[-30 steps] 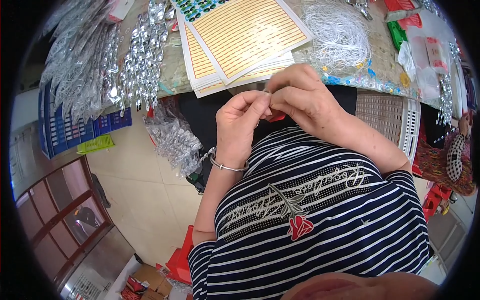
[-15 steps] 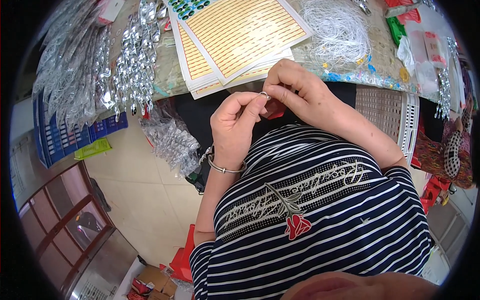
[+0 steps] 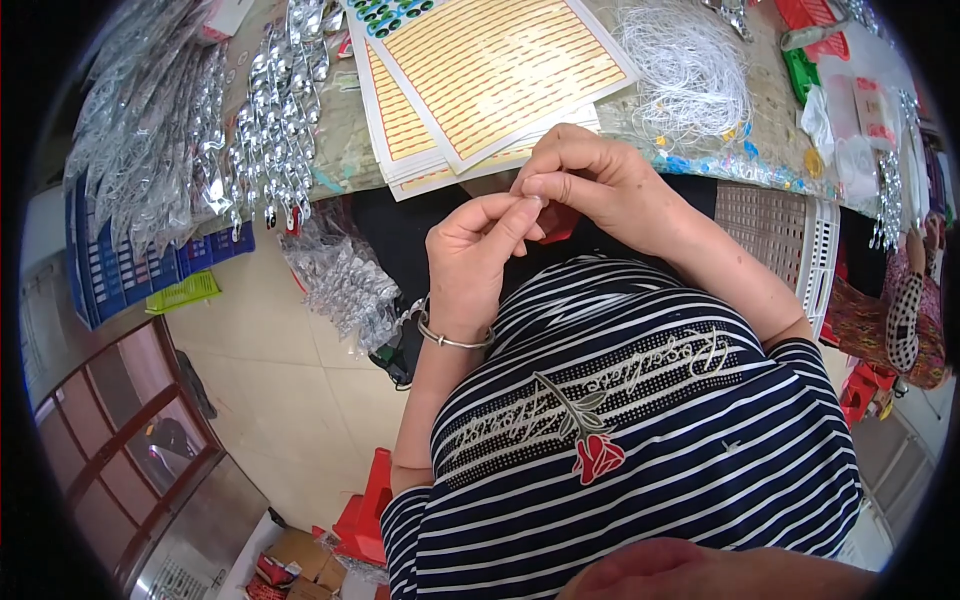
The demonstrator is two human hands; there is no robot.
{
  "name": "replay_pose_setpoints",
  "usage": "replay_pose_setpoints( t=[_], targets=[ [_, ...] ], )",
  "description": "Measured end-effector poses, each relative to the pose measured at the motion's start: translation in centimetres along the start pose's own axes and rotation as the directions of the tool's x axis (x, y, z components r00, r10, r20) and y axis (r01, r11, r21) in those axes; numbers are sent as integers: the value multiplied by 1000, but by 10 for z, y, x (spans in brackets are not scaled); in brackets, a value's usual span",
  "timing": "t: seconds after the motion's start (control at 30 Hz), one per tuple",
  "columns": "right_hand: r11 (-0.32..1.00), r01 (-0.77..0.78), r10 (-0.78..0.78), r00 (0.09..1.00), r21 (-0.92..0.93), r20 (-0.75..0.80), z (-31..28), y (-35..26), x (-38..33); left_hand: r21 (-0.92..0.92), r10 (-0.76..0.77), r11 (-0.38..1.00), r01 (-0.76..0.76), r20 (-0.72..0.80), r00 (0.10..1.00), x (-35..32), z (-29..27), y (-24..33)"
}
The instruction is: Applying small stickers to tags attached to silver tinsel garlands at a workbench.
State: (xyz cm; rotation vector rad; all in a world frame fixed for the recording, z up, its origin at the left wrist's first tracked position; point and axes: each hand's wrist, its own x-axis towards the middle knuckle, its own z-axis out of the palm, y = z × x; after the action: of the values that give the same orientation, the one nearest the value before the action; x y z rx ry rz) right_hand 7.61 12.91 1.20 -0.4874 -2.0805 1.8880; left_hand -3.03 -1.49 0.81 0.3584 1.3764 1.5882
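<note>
My left hand and my right hand meet fingertip to fingertip in front of my chest, just off the table's near edge. Each is closed in a pinch of thumb and forefinger. A small pale loop shows as only a speck between the fingertips; its exact kind is too small to make out. Beyond the hands lie yellow sheets with red lines and white borders, stacked askew. Green and black oval pieces sit on the top sheet's far left corner. To their right is a tangled heap of thin white string.
Silver strips and clear-wrapped pieces hang over the table's left edge, by a blue basket. A pale plastic crate stands under the table at right. A red stool is at lower left. Another person's sleeve shows far right.
Both hands have shifted slightly and drawn closer together. The small loop, visible above the left fingertips before, is now almost covered by the fingers.
</note>
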Motion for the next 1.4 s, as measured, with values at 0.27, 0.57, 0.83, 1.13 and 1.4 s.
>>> replay_pose_setpoints(
  t=[0.27, 0.57, 0.83, 1.13, 1.4],
  targets=[
    [995, -73, 77, 995, 65, -65, 3, -9, 3, 28, 111, 994, -109, -95, 989, 0, 1, -5],
    [881, 216, -237, 971, -421, 2, 2, -16, -12, 80, 161, 985, -153, -103, 982, 0, 1, -8],
    [823, 272, -331, 943, -499, -31, 5, -14, -11, 160, 210, 967, -199, -53, 976, -2, 1, -11],
    [738, 300, -354, 935, -604, 31, 2, -11, -9, 354, 359, 870, -343, 20, 933, 3, -4, -24],
    [719, 298, -392, 920, -628, -12, 8, -3, -7, 667, 574, 522, -532, 186, 797, 2, -3, -21]
  ],
)
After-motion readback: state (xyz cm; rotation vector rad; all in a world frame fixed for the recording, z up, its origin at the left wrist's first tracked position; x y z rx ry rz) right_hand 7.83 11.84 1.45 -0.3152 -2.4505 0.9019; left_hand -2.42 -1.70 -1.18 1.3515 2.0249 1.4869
